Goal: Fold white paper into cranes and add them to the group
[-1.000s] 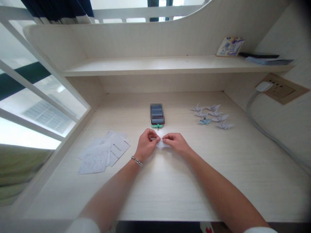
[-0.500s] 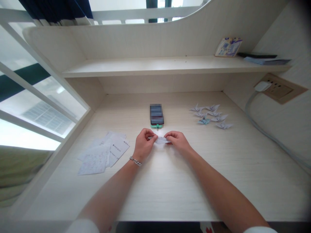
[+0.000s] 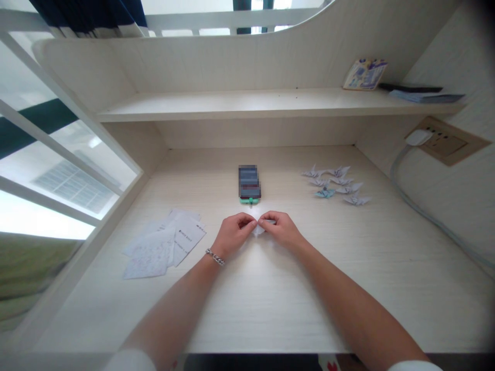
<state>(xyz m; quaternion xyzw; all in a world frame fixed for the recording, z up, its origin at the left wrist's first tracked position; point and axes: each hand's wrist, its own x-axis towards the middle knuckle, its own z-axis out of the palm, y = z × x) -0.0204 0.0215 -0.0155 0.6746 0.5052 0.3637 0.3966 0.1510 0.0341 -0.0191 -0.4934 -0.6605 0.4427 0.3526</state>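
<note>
Between my two hands is a small piece of folded white paper (image 3: pixel 258 231), partly covered by my fingers. My left hand (image 3: pixel 235 232), with a chain bracelet (image 3: pixel 215 257) at the wrist, pinches it from the left. From the right, my right hand (image 3: pixel 282 228) pinches the same paper, thumb and index finger closed. The two thumb tips almost meet above it. Just beyond my hands lies a phone (image 3: pixel 249 183) with a green edge at its near end. Several folded paper cranes (image 3: pixel 342 181) stand to the right, one of them bluish (image 3: pixel 325 192).
Loose paper sheets (image 3: pixel 154 252) overlap on the desk at left. A shelf (image 3: pixel 232 103) runs across the back, with a small printed box (image 3: pixel 364 74) and flat booklets (image 3: pixel 425 96). At right, a grey cable (image 3: pixel 410 198) hangs from a wall socket (image 3: pixel 448 141).
My hands have drawn closer together, the left one shifting right and slightly nearer to me. The paper shows less between the fingers and now points down toward the desk.
</note>
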